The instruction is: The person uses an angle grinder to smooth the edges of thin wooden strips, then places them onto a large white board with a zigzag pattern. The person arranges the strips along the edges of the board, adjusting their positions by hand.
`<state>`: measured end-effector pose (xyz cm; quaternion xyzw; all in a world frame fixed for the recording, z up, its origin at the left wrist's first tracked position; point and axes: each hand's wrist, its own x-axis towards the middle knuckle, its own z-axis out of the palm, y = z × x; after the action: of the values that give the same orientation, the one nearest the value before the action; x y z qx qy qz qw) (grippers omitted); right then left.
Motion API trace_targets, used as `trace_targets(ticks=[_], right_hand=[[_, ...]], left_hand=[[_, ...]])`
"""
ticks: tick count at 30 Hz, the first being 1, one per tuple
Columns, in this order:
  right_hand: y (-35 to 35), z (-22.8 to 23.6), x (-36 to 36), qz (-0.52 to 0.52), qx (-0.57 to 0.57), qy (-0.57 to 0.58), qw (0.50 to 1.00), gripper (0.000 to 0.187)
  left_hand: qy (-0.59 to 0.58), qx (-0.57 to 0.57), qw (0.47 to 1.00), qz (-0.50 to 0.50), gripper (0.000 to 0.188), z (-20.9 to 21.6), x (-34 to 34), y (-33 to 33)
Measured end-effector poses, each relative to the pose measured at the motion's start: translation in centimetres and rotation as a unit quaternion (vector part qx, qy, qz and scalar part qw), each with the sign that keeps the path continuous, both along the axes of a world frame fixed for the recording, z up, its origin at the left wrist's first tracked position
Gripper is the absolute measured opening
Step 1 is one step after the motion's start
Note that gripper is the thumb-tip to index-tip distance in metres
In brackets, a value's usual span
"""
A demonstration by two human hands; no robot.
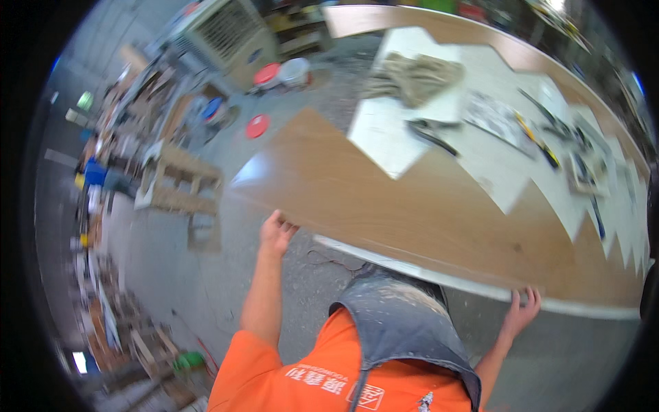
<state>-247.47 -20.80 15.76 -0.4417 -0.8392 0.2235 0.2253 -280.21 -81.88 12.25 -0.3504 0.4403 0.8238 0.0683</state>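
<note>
A long brown wooden board (357, 185) with a sawtooth far edge lies across a white worktop (480, 159), its left end jutting out past the worktop over the floor. My left hand (276, 235) grips the board's near edge towards that left end; part of its fingers is hidden by the wood. Further right, my right hand (524, 312) has its fingers curled at the same near edge. Beyond the teeth lie pliers with dark handles (432, 137), a crumpled tan cloth (419, 77) and a yellow-and-black utility knife (539, 141).
A second brown board (453, 29) curves along the worktop's far side. More hand tools (566, 127) lie at the right. On the floor stand a wooden stool (180, 182), an air cooler (226, 41) and buckets (294, 71). Piled scrap lines the left; a person in blue (97, 173) is far off.
</note>
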Motion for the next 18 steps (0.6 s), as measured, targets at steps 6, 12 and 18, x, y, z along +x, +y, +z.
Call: trace_targets(ticks=[6,12,18], right_hand=[[2.5,-2.4,2.4,0.035,0.045,-0.034,0.998,0.041],[3.6,-2.7,2.6,0.053,0.054,-0.05,0.996,0.042],[3.5,-1.6,2.7,0.071,0.04,-0.078,0.994,0.044]], left_hand=[[0.002,-0.117,0.988,0.096,0.059,0.5,2.3,-5.4],[0.019,-0.18,0.974,0.136,0.07,1.1,-1.3,-13.0],[0.023,-0.274,0.961,0.04,0.063,2.5,-5.1,-17.1]])
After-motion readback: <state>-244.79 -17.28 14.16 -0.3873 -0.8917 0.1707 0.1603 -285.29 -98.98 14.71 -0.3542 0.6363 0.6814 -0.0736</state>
